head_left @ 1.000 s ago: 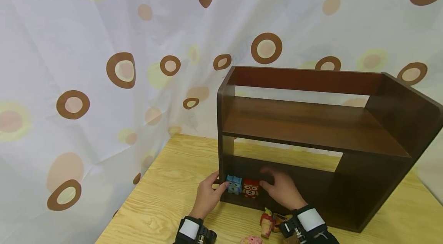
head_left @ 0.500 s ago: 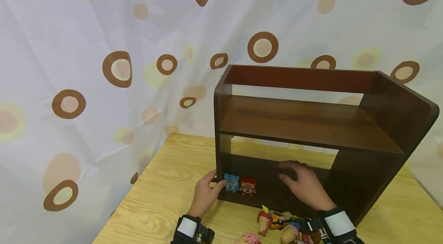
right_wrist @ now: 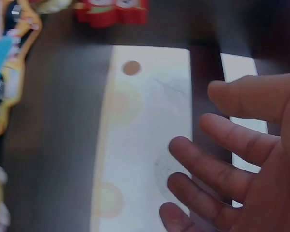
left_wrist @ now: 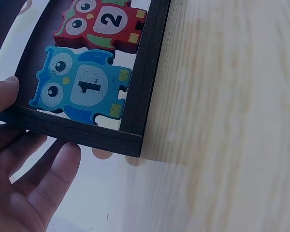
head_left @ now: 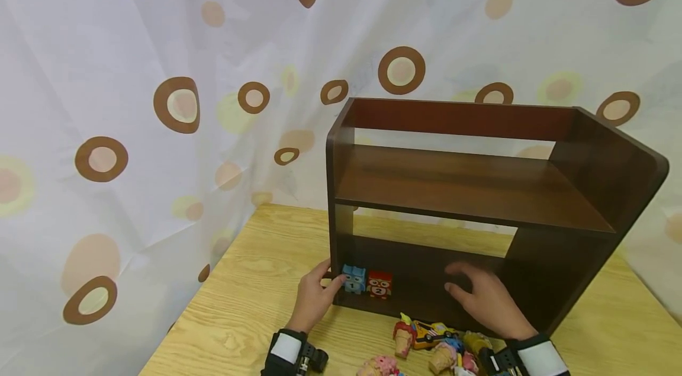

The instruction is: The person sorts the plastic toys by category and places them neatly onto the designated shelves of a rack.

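Left hand [head_left: 314,299] grips the shelf's [head_left: 469,186] left front corner, thumb beside the blue owl [head_left: 353,279] standing by the red owl [head_left: 379,283] inside; right hand [head_left: 487,302] hovers spread and empty well to their right; risk judged: a nudge of the shelf could topple both owls.
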Demonstrator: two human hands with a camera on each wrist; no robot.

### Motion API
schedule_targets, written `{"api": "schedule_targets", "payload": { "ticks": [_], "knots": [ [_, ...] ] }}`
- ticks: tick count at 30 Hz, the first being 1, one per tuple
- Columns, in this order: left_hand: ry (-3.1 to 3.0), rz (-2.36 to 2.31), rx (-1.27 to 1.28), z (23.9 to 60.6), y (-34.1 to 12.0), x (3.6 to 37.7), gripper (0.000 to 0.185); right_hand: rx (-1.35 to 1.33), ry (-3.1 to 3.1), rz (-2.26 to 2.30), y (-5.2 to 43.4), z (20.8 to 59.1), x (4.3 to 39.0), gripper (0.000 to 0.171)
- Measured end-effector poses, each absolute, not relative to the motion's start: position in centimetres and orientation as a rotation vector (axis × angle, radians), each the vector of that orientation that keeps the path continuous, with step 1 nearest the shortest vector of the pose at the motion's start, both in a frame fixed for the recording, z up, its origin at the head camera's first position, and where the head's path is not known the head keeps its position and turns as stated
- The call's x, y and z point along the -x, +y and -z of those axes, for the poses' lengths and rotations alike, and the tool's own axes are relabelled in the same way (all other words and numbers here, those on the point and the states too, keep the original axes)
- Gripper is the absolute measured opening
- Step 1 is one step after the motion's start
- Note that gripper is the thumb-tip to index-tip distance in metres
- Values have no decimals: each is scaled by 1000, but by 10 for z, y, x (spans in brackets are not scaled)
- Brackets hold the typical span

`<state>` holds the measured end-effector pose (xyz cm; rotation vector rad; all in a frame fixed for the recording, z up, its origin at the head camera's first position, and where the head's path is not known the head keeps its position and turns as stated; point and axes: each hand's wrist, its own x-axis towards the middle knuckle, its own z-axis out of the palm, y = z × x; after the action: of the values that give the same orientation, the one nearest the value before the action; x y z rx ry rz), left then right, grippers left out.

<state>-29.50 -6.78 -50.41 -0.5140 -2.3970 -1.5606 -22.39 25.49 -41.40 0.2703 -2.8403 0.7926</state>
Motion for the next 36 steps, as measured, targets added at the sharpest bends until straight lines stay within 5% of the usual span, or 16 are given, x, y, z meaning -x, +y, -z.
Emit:
{"api": "schedule_targets", "payload": {
  "ticks": [24,36],
  "knots": [
    [-2423,1551,466,503,-67,297,44,-271,-3328,-420,215,460,226,51],
    [-2417,1537,476,503,-68,295,43,-305,-3361,-422,210,463,224,38]
  ]
}}
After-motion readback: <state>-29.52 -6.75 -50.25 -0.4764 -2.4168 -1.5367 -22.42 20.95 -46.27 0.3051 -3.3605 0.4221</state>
